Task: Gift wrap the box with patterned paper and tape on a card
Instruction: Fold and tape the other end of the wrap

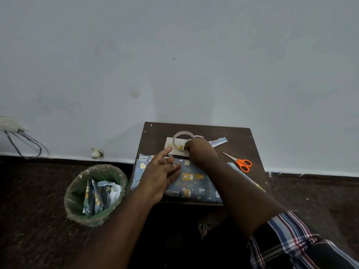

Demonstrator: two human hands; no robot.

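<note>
The box wrapped in blue bear-patterned paper [194, 183] lies on the near half of a small dark wooden table [239, 136]. Behind it lies a pale card [169, 145]. A clear tape roll [181, 139] stands over the card, and my right hand [200, 150] grips the roll at its right side. My left hand [161, 171] hovers over the wrapped box with fingers stretched out toward the card; a short piece of tape seems to hang at its fingertips, too small to tell for sure.
Orange-handled scissors [240, 162] lie on the table's right side, with a strip of patterned paper [218, 141] behind them. A green bin [95, 195] with paper scraps stands on the dark floor left of the table. A wall runs close behind.
</note>
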